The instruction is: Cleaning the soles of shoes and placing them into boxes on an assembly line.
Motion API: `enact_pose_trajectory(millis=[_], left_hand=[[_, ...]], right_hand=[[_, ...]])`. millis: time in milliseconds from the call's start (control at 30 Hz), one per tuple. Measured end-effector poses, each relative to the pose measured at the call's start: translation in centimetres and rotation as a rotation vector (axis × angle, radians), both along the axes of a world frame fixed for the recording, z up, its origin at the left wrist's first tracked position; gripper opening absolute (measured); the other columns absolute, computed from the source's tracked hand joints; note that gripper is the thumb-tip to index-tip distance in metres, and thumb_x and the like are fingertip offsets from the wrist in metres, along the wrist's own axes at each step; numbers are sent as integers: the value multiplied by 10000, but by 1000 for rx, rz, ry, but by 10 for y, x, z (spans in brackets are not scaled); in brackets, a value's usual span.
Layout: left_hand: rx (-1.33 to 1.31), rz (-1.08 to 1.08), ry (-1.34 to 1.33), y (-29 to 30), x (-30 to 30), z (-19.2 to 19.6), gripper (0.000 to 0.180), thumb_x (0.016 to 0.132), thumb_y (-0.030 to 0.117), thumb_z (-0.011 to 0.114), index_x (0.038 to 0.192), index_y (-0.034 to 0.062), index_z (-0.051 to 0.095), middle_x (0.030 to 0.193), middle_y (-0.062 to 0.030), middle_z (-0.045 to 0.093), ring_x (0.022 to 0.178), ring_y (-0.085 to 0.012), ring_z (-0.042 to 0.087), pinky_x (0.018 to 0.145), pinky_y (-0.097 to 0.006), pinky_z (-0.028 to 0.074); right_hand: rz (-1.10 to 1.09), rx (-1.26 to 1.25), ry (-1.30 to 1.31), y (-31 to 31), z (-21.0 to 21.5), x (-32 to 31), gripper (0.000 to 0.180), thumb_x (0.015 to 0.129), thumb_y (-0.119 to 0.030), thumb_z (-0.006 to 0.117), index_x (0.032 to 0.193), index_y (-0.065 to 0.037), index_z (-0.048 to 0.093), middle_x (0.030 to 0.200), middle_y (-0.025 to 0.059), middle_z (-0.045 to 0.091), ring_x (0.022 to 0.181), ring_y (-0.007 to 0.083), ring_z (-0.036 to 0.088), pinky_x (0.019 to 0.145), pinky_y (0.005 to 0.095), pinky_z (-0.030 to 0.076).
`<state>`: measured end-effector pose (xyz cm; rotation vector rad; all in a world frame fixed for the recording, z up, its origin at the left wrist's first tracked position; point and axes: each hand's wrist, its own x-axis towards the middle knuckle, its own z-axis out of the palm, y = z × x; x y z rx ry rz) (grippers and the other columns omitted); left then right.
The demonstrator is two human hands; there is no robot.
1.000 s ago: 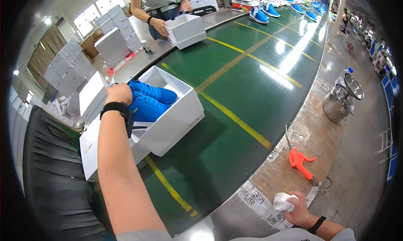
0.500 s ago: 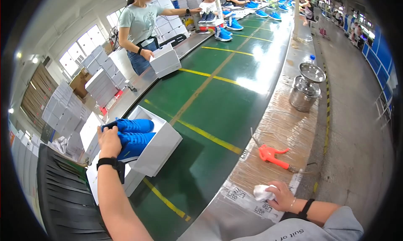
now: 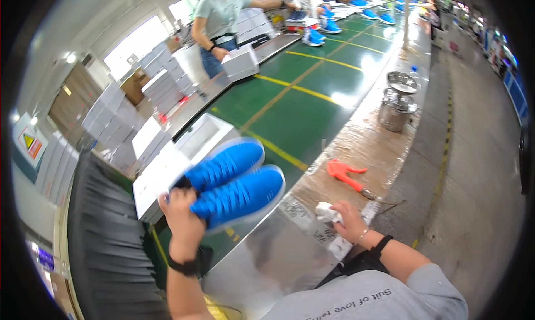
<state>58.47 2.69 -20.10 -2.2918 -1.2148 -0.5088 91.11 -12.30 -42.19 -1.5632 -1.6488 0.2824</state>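
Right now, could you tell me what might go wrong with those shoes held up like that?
The left hand alone grips both blue shoes by their heels, so one could slip out and drop beside the open white box. The right hand rests on a crumpled white cloth, too far off to catch anything.

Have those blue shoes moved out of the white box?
Yes. The left hand has lifted the blue shoes out of the open white box, toward the person.
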Motion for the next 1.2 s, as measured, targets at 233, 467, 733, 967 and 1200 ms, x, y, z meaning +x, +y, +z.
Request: enact_pose_trajectory(millis=[233, 467, 733, 967, 1200], left_hand=[[-385, -41, -58, -98, 18, -134, 346, 723, 334, 557, 825, 8, 612, 852, -162, 609, 884, -329, 553, 940, -509, 273], [-657, -58, 66, -87, 20, -123, 444, 718, 375, 570, 923, -16, 614, 961, -250, 601, 975, -376, 549, 928, -494, 327], [-636, -101, 71, -90, 29, -111, 326, 672, 293, 546, 627, -29, 580, 711, -247, 602, 750, -411, 564, 829, -476, 398], [-604, -117, 11, -85, 16, -119, 323, 695, 320, 540, 617, 7, 526, 698, -223, 578, 799, -394, 550, 850, -515, 373], [-619, 19, 270, -94, 18, -93, 591, 615, 231, 731, 1117, 11, 511, 1170, -189, 511, 1204, -354, 398, 1036, -564, 186]], right_hand=[[-129, 292, -66, 16, 82, 93, 486, 660, 6, 581, 1134, -66, 495, 1031, 175, 490, 968, 358, 506, 839, 415, 417], [-539, 361, -295, 77, 160, 263, 427, 746, -47, 524, 1171, -87, 502, 1071, 197, 505, 1017, 360, 504, 882, 424, 410], [-629, -53, -353, 144, 164, 349, 426, 739, 3, 553, 1149, -106, 585, 1161, 172, 544, 1089, 330, 512, 953, 370, 410], [-506, -353, -347, 174, 181, 346, 408, 721, 21, 600, 1110, -100, 619, 1145, 155, 586, 1072, 305, 549, 932, 350, 428], [-678, -106, -283, 164, 149, 359, 403, 672, 83, 541, 1043, -51, 625, 1100, 187, 583, 1047, 359, 546, 927, 370, 421]])
